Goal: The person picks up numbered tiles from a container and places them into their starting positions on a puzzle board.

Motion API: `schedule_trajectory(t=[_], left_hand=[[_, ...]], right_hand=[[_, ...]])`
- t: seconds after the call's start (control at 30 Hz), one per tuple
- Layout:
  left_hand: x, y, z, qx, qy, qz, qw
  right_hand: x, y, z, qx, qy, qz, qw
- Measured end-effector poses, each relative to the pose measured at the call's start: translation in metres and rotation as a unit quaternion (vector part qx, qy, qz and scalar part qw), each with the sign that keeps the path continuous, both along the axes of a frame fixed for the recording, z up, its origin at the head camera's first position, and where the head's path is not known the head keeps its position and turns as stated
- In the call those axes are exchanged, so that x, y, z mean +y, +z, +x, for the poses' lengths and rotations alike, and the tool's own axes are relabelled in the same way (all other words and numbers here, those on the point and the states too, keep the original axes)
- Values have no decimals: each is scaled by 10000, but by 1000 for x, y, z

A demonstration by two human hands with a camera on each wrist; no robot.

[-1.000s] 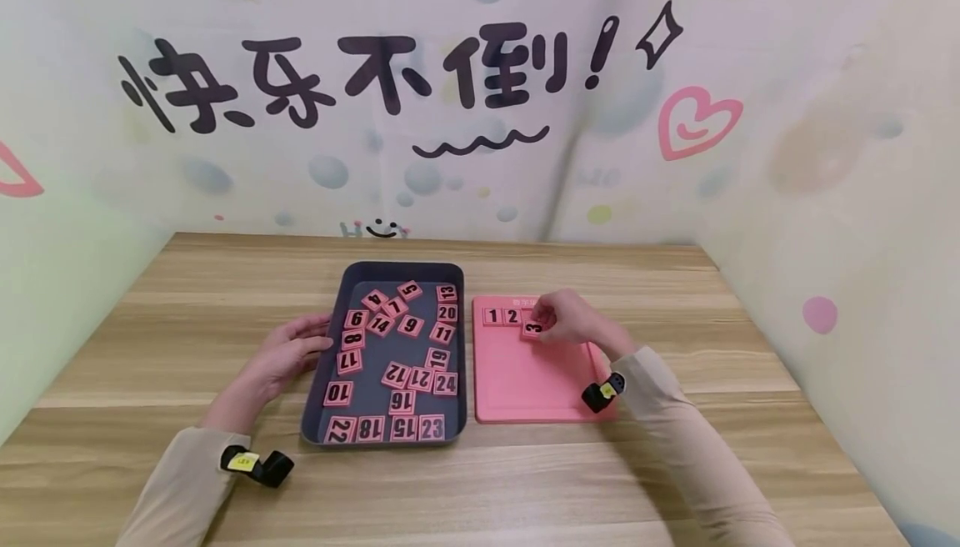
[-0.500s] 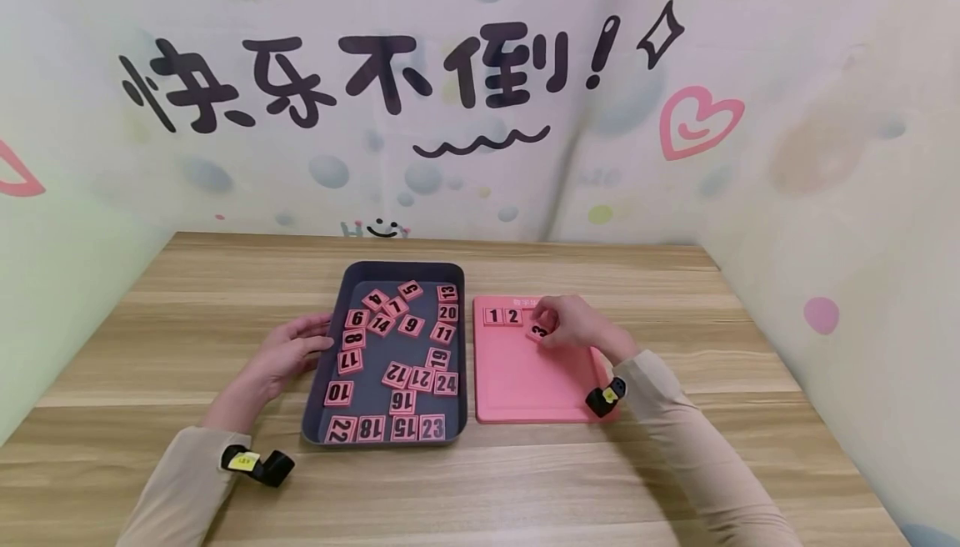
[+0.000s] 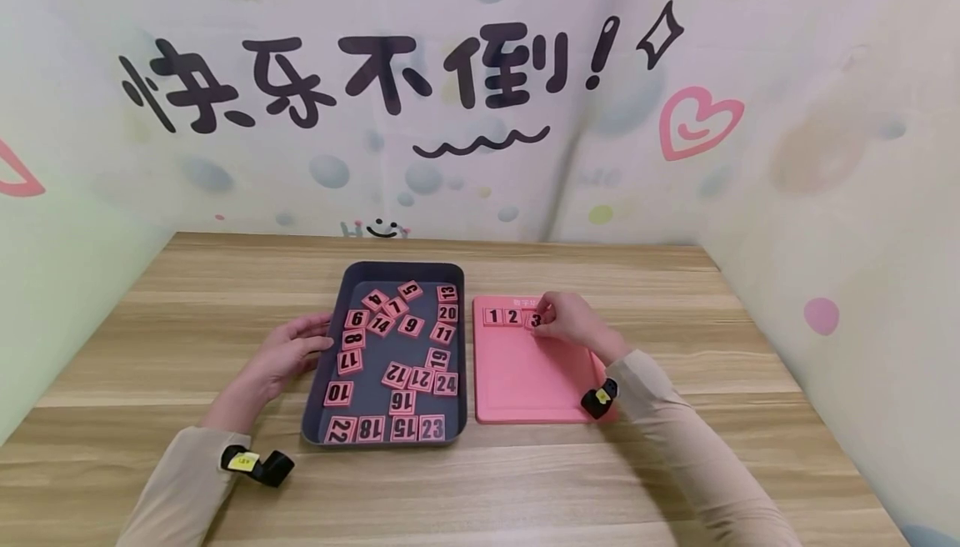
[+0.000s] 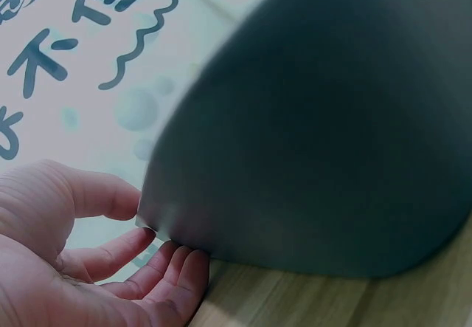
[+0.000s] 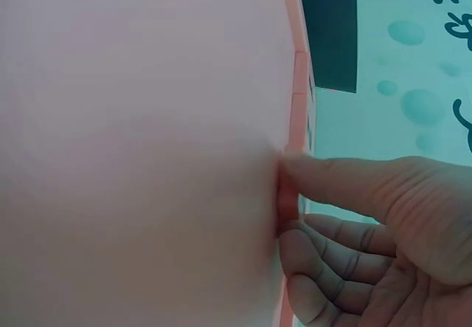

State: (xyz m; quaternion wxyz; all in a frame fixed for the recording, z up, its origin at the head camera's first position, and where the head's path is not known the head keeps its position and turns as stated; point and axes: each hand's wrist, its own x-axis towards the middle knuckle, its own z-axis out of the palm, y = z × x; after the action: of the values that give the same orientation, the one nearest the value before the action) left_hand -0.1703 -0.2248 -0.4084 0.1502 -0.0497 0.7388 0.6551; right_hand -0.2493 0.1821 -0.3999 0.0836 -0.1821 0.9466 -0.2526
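In the head view, my right hand (image 3: 573, 322) pinches a pink number tile marked 3 (image 3: 534, 319) over the pink board (image 3: 517, 380), just right of tiles 1 (image 3: 492, 316) and 2 (image 3: 513, 316). The right wrist view has thumb (image 5: 339, 183) and fingertips closed around the tile at the board's edge; part of the tile is hidden. My left hand (image 3: 288, 351) holds the left side of the dark grey tray (image 3: 309, 414). Its thumb (image 4: 107, 195) and fingers meet the tray's edge in the left wrist view.
Several pink number tiles lie scattered in the tray, some turned or upside down, such as tile 16 (image 3: 402, 402). Tray and board stand side by side on a wooden table (image 3: 480, 497). A printed cloth backdrop (image 3: 480, 188) rises behind the table.
Tile 3, first sideways beside tile 2, shifted slightly toward me and has since moved back up, turned upright in my right hand. The left hand and tray have stayed put.
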Motion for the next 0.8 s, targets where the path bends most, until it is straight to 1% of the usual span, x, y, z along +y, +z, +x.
schedule_trajectory(t=[0.3,0.53,0.7,0.8], left_hand=[[0,0,0,-20,18,24,10000],[0,-1,0,17,11,11,10000],[-1,-2,-1,52,-18,34,10000],[-2,-3,-1,62,-4,31,10000]], right_hand=[[-4,0,-5,238,-13,-66,9997],[-2,-2,-6,269,-23,-116,9996],[-5,8,-10,206,-129,76,9997],[-12,18,-14,164,-153,10,9997]])
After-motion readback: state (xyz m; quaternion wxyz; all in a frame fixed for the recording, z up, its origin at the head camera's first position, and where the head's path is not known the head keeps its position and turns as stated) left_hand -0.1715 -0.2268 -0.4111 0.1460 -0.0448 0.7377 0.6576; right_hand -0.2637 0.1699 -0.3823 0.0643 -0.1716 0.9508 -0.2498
